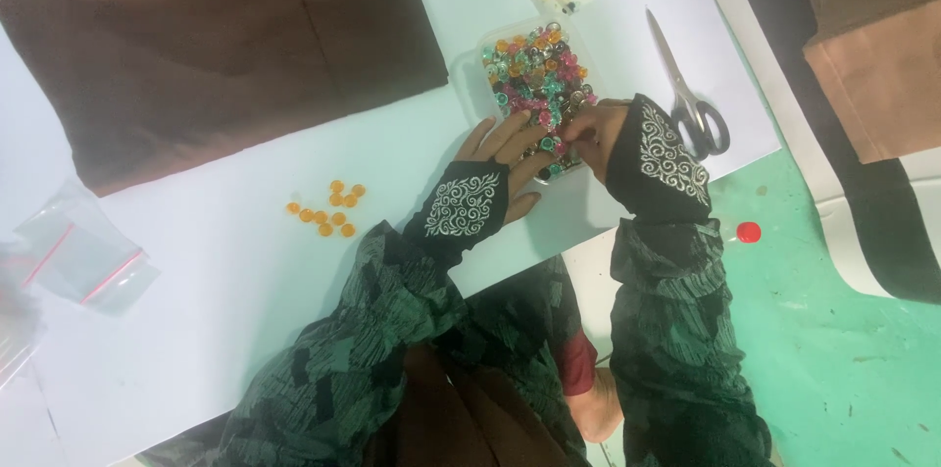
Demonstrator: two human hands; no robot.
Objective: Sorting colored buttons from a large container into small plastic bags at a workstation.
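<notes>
A white table (225,271) carries a brown cloth (216,46) at its far left corner. Near the right edge stands a clear tray of mixed coloured beads (534,70), scissors (686,85) beside it. Orange beads (331,208), few in number, lie sorted mid-table; most remain in the tray. Left hand (510,158) rests flat, fingers spread, steadying the tray. Right hand (593,134) pinches at beads; what it has hold of cannot be told.

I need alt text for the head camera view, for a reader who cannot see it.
Two hands, left hand and right hand, pick through a clear tray of colourful beads on a white table. Nearby lie small orange beads, scissors, brown fabric and empty clear bags.
</notes>
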